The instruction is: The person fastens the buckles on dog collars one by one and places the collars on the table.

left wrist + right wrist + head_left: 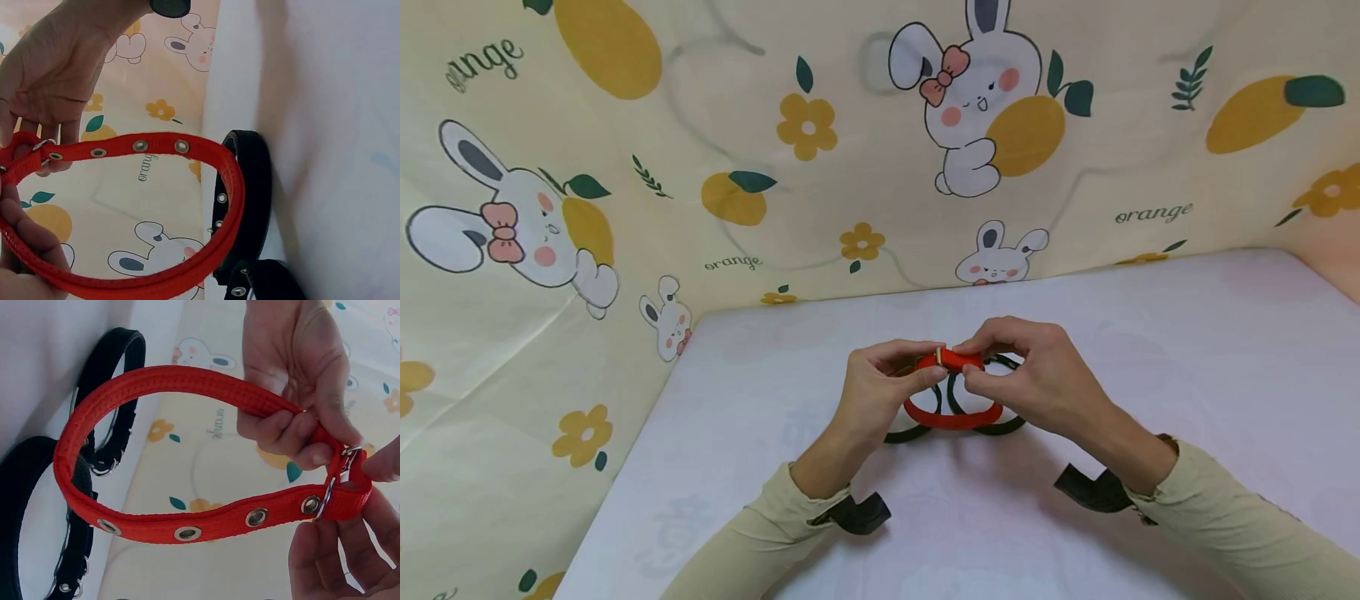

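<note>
A red collar (953,419) with metal eyelets is held as a loop just above the white table (1150,350). My left hand (934,371) pinches the strap beside the metal buckle (340,469). My right hand (973,375) pinches the buckle end from the other side. In the left wrist view the red collar (140,145) curves between my left hand (28,240) and right hand (56,62). The right wrist view shows the red collar (175,378), left hand (294,375) and right hand (331,556).
Two black collars (1011,427) (910,433) lie on the table under the red loop, also seen as black collars (253,187) (119,350). A cream cloth (625,208) printed with rabbits and oranges walls the table at the back and left.
</note>
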{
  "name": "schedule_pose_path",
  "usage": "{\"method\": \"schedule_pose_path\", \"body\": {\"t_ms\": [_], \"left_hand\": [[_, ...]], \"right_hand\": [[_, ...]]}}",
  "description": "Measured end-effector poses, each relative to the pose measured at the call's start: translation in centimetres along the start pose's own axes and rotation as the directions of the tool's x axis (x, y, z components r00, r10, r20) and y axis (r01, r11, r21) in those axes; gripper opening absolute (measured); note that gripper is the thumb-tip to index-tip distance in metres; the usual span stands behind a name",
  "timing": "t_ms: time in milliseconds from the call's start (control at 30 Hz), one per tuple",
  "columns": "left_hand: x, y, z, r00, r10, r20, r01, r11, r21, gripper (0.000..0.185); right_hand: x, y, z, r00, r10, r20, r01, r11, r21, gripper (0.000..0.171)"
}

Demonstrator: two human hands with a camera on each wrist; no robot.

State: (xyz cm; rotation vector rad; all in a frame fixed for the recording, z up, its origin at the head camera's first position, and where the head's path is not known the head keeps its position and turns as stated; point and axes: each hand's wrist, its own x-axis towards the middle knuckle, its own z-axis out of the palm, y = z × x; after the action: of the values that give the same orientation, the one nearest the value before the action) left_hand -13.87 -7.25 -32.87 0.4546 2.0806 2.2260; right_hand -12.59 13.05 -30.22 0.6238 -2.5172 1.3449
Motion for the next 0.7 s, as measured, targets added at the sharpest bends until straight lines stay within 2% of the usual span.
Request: {"method": "schedule_pose_path", "body": {"t_ms": [467,700], "left_hand": [[0.21,-0.53,-0.02,0.997,0.073,0.039,-0.072,0.996,-0.043,0.034],[0.19,-0.57,-0.17,0.998,0.061,-0.003,-0.061,0.998,0.01,0.031]], "right_hand": [[0.15,-0.36,-0.19,0.999,0.038,0.031,-0.037,0.999,-0.026,0.024],[0.16,0.19,0.24,0.999,-0.041,-0.007,0.041,0.999,-0.026,0.024]]}}
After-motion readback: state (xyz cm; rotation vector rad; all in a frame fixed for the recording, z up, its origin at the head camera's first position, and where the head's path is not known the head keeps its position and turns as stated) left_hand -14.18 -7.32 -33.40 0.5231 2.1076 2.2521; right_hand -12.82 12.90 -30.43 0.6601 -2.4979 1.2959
